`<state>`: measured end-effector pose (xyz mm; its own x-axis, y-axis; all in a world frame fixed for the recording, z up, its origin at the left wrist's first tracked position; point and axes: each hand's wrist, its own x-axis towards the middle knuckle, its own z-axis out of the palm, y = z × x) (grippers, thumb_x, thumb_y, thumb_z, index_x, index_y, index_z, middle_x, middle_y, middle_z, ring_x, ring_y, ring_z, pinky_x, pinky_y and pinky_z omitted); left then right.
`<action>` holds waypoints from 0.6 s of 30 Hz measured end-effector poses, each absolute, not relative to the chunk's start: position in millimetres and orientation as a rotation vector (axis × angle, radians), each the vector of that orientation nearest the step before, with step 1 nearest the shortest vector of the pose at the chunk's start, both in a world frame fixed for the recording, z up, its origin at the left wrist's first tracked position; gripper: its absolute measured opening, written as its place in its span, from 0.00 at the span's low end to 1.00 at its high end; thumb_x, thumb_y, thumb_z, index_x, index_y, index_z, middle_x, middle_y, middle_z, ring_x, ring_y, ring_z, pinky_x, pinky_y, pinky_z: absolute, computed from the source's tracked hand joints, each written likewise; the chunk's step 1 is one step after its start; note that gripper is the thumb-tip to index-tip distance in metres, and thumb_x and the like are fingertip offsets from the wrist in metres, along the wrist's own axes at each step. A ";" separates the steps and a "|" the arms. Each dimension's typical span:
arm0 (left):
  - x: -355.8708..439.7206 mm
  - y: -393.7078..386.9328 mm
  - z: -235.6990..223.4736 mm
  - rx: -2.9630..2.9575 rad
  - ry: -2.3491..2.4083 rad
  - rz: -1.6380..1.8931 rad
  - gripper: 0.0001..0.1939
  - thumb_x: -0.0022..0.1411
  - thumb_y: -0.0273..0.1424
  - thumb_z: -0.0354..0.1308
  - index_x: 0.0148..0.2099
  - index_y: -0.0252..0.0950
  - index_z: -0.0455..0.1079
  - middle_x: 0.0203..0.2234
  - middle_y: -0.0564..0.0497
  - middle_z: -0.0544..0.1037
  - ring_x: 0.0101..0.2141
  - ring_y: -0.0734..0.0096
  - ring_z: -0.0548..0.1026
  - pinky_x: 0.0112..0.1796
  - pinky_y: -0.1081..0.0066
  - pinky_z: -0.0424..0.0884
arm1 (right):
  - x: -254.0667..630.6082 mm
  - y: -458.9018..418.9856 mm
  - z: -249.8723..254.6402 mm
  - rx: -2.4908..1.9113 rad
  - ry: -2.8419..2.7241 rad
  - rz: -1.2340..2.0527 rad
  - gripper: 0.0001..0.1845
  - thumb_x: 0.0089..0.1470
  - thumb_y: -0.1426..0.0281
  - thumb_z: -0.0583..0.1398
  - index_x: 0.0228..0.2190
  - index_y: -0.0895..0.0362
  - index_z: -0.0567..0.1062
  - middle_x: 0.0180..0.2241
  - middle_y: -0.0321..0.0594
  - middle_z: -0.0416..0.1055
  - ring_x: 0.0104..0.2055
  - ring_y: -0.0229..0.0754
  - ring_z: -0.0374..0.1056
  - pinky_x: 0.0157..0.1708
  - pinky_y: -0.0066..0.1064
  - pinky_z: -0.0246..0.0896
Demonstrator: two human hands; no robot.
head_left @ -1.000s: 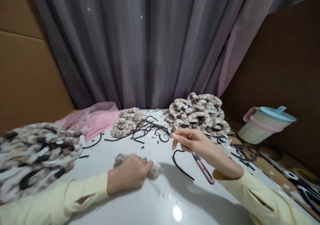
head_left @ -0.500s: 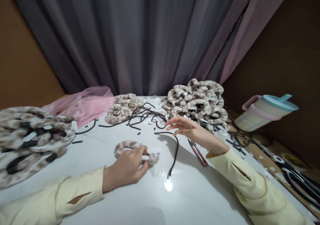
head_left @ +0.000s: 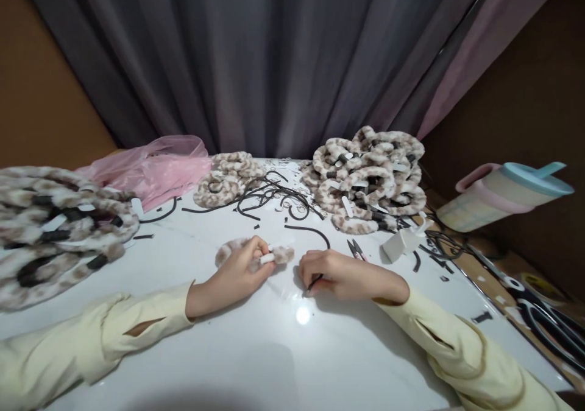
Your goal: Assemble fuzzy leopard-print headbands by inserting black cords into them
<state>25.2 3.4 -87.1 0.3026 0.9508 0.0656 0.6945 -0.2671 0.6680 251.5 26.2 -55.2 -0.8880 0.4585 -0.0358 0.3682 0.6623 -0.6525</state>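
Observation:
My left hand (head_left: 242, 277) is closed on a small spotted plush tube (head_left: 284, 254), pale with brown patches, low over the white table. A white tab (head_left: 267, 257) sticks out by its thumb and forefinger. To the right, my right hand (head_left: 336, 275) pinches the near end of a thin black cord (head_left: 308, 229), which curves away toward the back of the table. Behind that hand lie small thread snips (head_left: 356, 249), their handles hidden by my wrist.
Spotted plush rings are heaped at the left (head_left: 55, 216) and back right (head_left: 379, 173). A pink plastic bag (head_left: 159, 167), tangled black cords (head_left: 269, 195) and a white glue-bottle-like container (head_left: 402, 243) lie around. Right are large scissors (head_left: 525, 301) and a lidded tumbler (head_left: 498, 198).
My right hand has come down from above the table and closed on the cord's near end. The left hand keeps its grip on the plush tube. The camera view has shifted slightly.

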 end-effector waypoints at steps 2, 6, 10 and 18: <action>26.5 2.9 -84.9 1.938 1.432 0.620 0.09 0.58 0.39 0.51 0.34 0.38 0.58 0.25 0.57 0.68 0.26 0.75 0.66 0.29 0.74 0.61 | 252.9 28.3 -51.4 -0.737 -2.612 1.068 0.05 0.53 0.76 0.58 0.29 0.59 0.74 0.30 0.40 0.72 0.32 0.37 0.69 0.33 0.26 0.63; 30.7 0.0 -83.1 1.685 1.313 0.569 0.10 0.58 0.38 0.51 0.34 0.39 0.55 0.17 0.61 0.65 0.19 0.77 0.64 0.23 0.77 0.58 | 251.6 24.8 -44.5 -0.809 -2.415 0.784 0.07 0.56 0.70 0.57 0.32 0.57 0.76 0.27 0.39 0.74 0.27 0.36 0.70 0.29 0.25 0.63; 35.8 -2.4 -82.1 1.669 1.237 0.521 0.07 0.56 0.33 0.51 0.34 0.39 0.55 0.15 0.61 0.65 0.20 0.76 0.66 0.23 0.77 0.59 | 242.7 13.4 -54.7 -0.808 -2.397 0.409 0.08 0.59 0.71 0.53 0.35 0.56 0.73 0.29 0.41 0.74 0.27 0.36 0.69 0.27 0.25 0.61; 34.7 2.1 -86.6 1.654 1.125 0.519 0.06 0.53 0.29 0.51 0.34 0.38 0.57 0.20 0.60 0.69 0.23 0.77 0.67 0.25 0.76 0.61 | 228.3 0.2 -61.8 -0.664 -2.597 0.046 0.16 0.59 0.78 0.46 0.37 0.60 0.72 0.29 0.45 0.68 0.28 0.39 0.64 0.26 0.29 0.58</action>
